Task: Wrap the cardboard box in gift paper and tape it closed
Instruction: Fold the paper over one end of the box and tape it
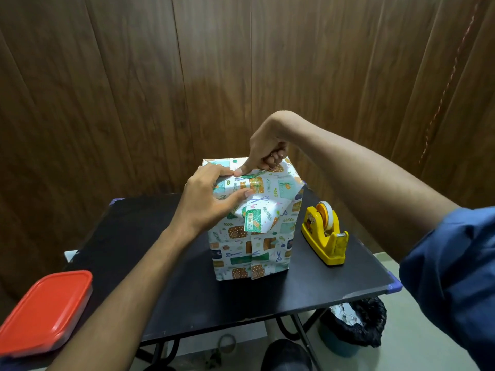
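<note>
From the head view, the cardboard box (pixel 251 228), already covered in gift paper (pixel 267 210), stands upright near the middle of the black desk (pixel 166 285); the left hand (pixel 206 202) lies spread over the folded top flap, fingers fairly straight, pressing it down; the right hand (pixel 263 153) is curled, forefinger pressing at the top fold, and whether it pinches tape I cannot tell.

If the left hand lifts too soon, the pointed flap on the near face may spring open; a skewed press could crease the paper or tip the tall box.

The yellow tape dispenser (pixel 325 231) stands just beside the box, roll loaded; the red-lidded container (pixel 45 311) is shut, contents hidden; the bin (pixel 353 325) under the desk holds crumpled scraps.
</note>
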